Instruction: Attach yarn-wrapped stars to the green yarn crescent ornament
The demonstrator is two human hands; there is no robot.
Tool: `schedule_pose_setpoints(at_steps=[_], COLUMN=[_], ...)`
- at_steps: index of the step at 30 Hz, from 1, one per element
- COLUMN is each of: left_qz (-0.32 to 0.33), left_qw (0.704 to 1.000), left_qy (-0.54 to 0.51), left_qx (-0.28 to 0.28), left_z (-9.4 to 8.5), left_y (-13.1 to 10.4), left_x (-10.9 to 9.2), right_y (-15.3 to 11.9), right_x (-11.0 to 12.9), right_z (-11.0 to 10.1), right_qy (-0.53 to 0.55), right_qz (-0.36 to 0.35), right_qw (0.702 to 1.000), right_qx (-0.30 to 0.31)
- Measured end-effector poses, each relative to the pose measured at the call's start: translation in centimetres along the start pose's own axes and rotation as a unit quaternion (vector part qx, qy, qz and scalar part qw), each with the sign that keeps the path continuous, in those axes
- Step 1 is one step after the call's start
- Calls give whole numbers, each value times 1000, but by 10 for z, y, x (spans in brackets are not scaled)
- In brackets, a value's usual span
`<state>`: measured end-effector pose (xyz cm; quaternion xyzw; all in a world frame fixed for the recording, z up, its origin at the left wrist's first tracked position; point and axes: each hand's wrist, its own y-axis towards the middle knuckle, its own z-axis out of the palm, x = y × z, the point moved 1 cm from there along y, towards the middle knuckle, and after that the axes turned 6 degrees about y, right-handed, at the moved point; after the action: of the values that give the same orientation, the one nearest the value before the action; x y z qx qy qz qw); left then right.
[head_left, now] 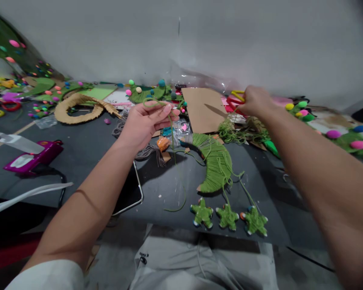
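Green yarn (172,135) was pinched by the left hand (147,121); yellow-handled scissors (237,95) were held by the right hand (257,102). A yarn-wrapped crescent (217,163) was laid near three stars (228,218).

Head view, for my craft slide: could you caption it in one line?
Left hand pinching green yarn, right hand at scissors, with a green crescent and three stars on the table.

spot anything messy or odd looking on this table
Two things: the tangle of green strands beside the brown cardboard lies matted rather than neatly wound, and the lower tip of the green crescent shows bare brown, unlike its wrapped body.
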<state>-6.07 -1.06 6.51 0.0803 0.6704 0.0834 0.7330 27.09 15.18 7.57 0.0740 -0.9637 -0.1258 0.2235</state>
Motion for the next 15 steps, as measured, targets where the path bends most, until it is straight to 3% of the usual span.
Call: schedule_pose_setpoints(at_steps=[6, 12, 15], left_qz=[7, 19, 8], left_qw=[1000, 999, 999], left_qy=[12, -3, 7], left_qx=[-15, -33, -40], left_z=[-2, -5, -5], left_y=[1, 6, 7], left_x=[1, 2, 3], right_y=[-25, -40, -35], right_x=[5, 9, 10], right_z=[-51, -60, -64], right_qy=[-80, -140, -151], right_qz=[-18, -44, 8], right_qw=[997, 989, 988], right_qx=[-4, 27, 3])
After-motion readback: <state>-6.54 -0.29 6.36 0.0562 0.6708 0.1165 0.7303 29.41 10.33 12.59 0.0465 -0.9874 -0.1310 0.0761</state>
